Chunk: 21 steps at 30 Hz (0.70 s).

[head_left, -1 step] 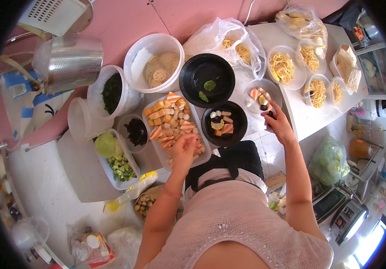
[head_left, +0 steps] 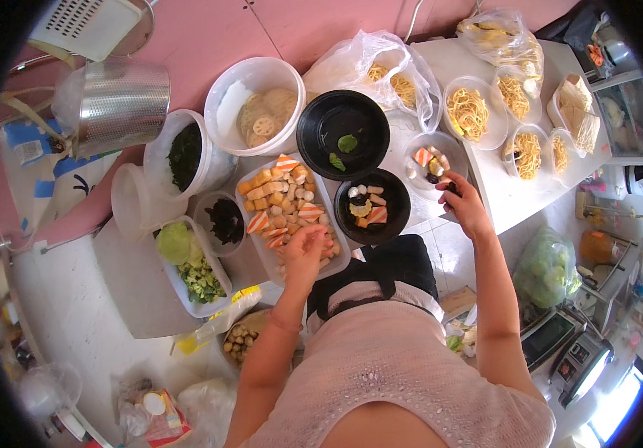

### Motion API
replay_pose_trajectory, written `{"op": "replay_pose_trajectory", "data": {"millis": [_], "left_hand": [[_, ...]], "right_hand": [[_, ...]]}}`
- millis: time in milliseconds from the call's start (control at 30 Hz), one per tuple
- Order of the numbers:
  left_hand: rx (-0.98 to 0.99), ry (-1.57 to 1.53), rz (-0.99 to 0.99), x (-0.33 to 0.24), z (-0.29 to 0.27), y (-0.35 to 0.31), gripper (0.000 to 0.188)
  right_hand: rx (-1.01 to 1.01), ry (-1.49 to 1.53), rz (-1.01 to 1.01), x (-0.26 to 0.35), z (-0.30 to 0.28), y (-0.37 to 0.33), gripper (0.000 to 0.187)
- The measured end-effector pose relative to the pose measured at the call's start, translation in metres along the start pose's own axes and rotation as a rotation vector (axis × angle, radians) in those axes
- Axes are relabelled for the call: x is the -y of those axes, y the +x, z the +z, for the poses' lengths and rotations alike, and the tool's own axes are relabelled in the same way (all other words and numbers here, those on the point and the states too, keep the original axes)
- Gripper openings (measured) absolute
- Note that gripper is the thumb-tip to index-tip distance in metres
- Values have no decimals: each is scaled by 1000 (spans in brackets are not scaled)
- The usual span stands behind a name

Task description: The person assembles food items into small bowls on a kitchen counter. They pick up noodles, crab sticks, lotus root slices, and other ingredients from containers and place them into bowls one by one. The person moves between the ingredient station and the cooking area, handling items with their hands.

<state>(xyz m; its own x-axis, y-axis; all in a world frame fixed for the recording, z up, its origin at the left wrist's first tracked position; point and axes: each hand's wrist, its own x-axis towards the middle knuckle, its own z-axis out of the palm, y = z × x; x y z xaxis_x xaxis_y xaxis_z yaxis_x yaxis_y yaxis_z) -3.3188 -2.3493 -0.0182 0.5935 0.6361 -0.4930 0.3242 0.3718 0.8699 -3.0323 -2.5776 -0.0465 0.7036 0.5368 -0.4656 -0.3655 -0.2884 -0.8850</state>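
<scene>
Over the white tray (head_left: pixel 347 263) of fish balls, cubes and striped orange-and-white fish cake, my left hand (head_left: pixel 306 250) has its fingers drawn together; whatever they may pinch is hidden. My right hand (head_left: pixel 462 203) is at the near right edge of a clear round bowl (head_left: pixel 413 158), with a piece of black fungus (head_left: pixel 451 187) between its fingers. That bowl contains a fish cake slice (head_left: pixel 422 156), pale balls and dark bits. Left of it stands a black bowl with similar pieces (head_left: pixel 371 213). Behind that, a larger black bowl (head_left: pixel 325 123) has green leaves in it.
Left are a tub of dark greens (head_left: pixel 213 160), a small tub of black fungus (head_left: pixel 224 222) and a tray of chopped greens (head_left: pixel 205 280). A white bucket (head_left: pixel 224 82) contains lotus root slices. Noodle bowls (head_left: pixel 468 114) stand right, beside a plastic bag (head_left: pixel 336 67). A steel strainer (head_left: pixel 123 101) is at far left.
My right hand's fingers have drawn in slightly around the black fungus by the clear bowl. My left hand stays over the tray.
</scene>
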Motion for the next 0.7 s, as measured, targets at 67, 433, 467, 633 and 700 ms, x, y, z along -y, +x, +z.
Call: {"op": "replay_pose_trajectory", "data": {"millis": [67, 433, 467, 633, 700], "left_hand": [[-17, -15, 6, 0, -1, -4, 18], [-9, -88, 0, 0, -4, -15, 25], [11, -174, -10, -1, -1, -19, 27], [115, -794, -222, -23, 8, -28, 33], [29, -862, -172, -6, -18, -21, 27]], "right_hand": [[-61, 30, 57, 20, -1, 2, 32], [-72, 332, 58, 32, 34, -11, 28], [109, 285, 29, 29, 52, -20, 26], [607, 20, -200, 42, 174, -80, 44], [615, -115, -313, 46, 196, -79, 45]]}}
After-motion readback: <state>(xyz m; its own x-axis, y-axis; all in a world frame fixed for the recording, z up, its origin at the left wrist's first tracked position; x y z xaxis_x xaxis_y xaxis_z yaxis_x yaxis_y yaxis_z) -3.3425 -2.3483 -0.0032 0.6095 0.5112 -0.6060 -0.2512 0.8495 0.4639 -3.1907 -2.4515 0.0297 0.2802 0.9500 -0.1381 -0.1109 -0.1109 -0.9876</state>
